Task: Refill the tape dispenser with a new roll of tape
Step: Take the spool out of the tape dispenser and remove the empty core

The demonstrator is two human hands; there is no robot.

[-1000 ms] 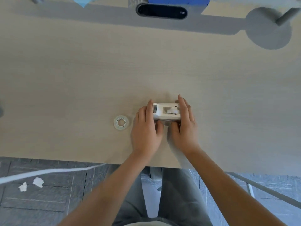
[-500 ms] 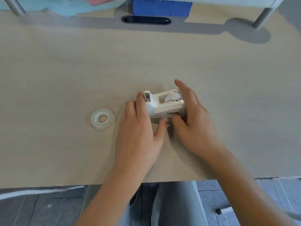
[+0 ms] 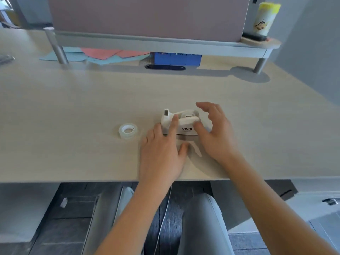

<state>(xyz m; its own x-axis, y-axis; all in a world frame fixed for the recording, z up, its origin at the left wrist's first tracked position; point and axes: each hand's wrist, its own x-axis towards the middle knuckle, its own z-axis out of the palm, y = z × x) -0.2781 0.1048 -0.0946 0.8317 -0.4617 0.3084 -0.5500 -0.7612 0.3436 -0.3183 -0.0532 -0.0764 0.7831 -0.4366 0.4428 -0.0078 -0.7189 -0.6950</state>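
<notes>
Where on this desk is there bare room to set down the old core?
Bare desk lies right of the right hand, left of the tape roll, and between the dispenser and the shelf. It is crowded around the left hand.

The pale wood-grain counter carries a raised grey shelf on round metal legs along its far edge, with a mauve panel standing upright on it. Under the shelf lie light blue and pink paper sheets, a blue box and a dark oval cable slot. At the shelf's right end stands a yellow-capped canister with a cartoon print.
</notes>
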